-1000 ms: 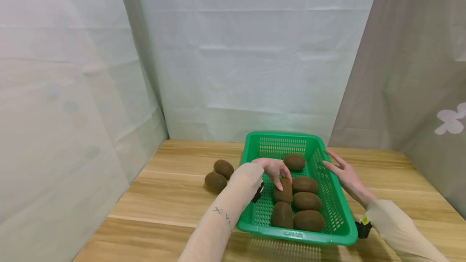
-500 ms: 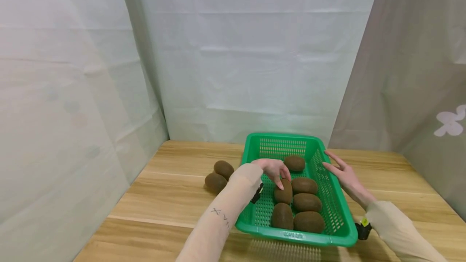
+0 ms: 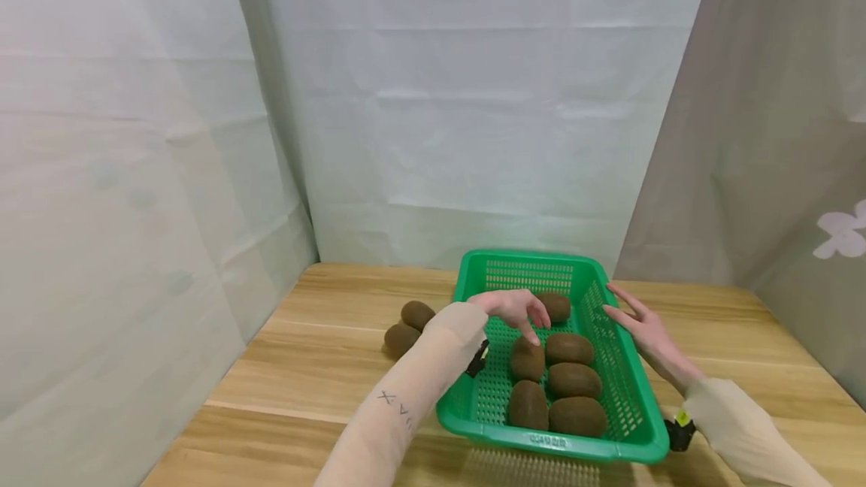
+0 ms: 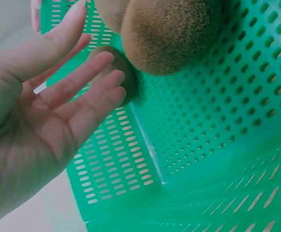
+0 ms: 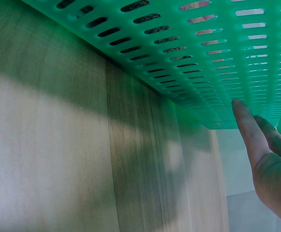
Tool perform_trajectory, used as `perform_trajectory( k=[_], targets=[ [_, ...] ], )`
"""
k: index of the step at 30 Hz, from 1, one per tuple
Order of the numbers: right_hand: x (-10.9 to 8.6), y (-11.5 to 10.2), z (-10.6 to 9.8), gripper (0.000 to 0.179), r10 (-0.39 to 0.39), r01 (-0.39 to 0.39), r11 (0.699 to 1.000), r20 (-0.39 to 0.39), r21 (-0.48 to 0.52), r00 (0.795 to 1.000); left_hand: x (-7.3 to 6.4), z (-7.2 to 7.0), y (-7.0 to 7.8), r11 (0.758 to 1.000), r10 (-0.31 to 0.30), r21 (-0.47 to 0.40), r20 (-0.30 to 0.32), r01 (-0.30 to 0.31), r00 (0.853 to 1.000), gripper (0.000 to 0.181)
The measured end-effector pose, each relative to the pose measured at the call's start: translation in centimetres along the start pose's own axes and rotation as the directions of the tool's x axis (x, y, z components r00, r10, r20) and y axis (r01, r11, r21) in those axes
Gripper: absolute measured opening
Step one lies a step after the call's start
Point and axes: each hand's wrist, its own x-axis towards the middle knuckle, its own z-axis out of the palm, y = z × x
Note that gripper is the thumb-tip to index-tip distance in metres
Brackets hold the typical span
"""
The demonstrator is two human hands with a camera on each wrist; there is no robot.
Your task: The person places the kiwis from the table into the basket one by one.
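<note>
A green plastic basket (image 3: 551,440) with slotted walls holds several brown, fuzzy kiwis. My left hand (image 3: 516,308) hovers inside it, just above a kiwi (image 3: 527,361) lying lengthwise. In the left wrist view that hand's fingers are spread and loosely extended, with nothing in the palm; a kiwi (image 4: 172,36) sits apart from it. Beyond the fingers lies another kiwi (image 3: 558,309) at the back of the basket. My right hand (image 3: 649,333) rests at the basket's right rim; the right wrist view shows its fingers straight against the outer wall (image 5: 198,63).
Two kiwis, one in front (image 3: 401,341) and one behind (image 3: 418,314), lie on the wooden table (image 3: 304,374) left of the basket, partly behind my left forearm. White cloth (image 3: 460,134) hangs behind the table and along its sides.
My left hand has let go of the kiwi under it and risen slightly, its fingers loosening. The right hand stays at the rim. The view has shifted slightly.
</note>
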Motion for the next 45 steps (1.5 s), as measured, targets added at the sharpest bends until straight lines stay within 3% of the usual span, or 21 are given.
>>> perform_trajectory(
  k=[6, 11, 18, 26, 33, 41, 45],
  targets=[
    [0.2, 0.0, -0.1, 0.066, -0.004, 0.004, 1.000, 0.000, 0.006, 1.000, -0.9, -0.7, 0.4, 0.997, 0.075, 0.010, -0.054, -0.074, 0.996, 0.033],
    [0.3, 0.2, 0.0, 0.066, 0.001, -0.001, 1.000, 0.008, 0.003, 1.000, -2.2, -1.0, 0.0, 0.985, 0.169, -0.007, -0.092, -0.170, 0.981, 0.031],
    [0.3, 0.3, -0.5, 0.063, -0.030, 0.030, 0.999, 0.006, -0.010, 1.000, -3.8, -1.8, -0.2, 0.965, 0.243, -0.061, -0.142, -0.253, 0.960, 0.031],
    [0.1, 0.3, -0.7, 0.063, -0.026, 0.026, 1.000, 0.015, 0.000, 1.000, -6.1, -3.1, -0.8, 0.963, 0.240, -0.075, -0.192, -0.258, 0.952, 0.034],
    [0.2, 0.3, -1.1, 0.063, -0.026, 0.027, 1.000, 0.011, -0.007, 1.000, -8.2, -4.3, -2.7, 0.963, 0.225, -0.087, -0.259, -0.254, 0.939, 0.036],
    [-0.1, 0.2, -1.2, 0.065, -0.004, 0.004, 0.999, -0.005, -0.036, 1.000, -10.0, -4.6, -5.0, 0.963, 0.196, -0.128, -0.278, -0.239, 0.940, 0.034],
    [-0.1, 0.0, -1.2, 0.065, -0.008, 0.008, 0.999, -0.005, -0.036, 1.000, -10.8, -4.8, -6.3, 0.954, 0.217, -0.145, -0.277, -0.264, 0.936, 0.034]
  ],
)
